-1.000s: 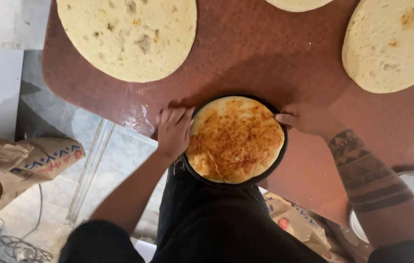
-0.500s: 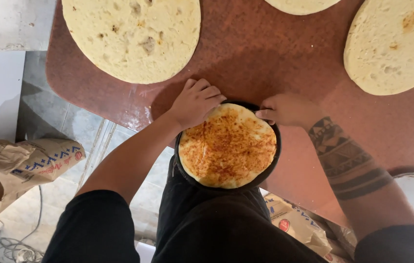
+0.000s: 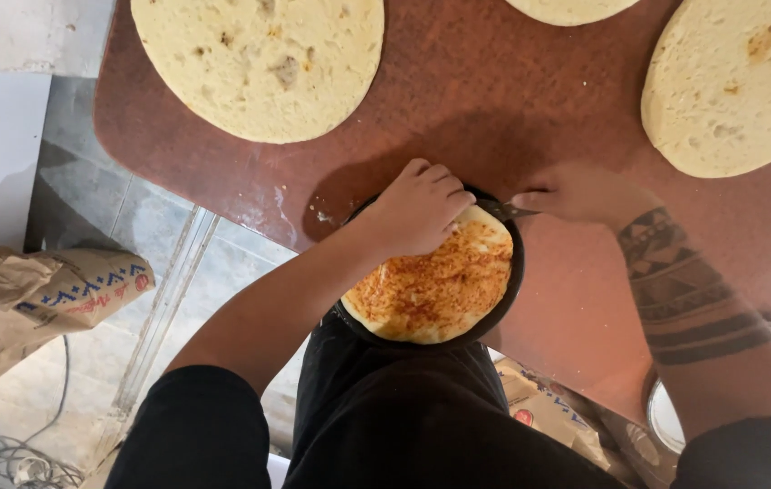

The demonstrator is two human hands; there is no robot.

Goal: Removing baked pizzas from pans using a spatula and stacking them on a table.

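flatbread [image 3: 435, 290] in pan [image 3: 514, 281] | pan at table [image 3: 494, 100] edge | rounds [image 3: 259, 59] behind
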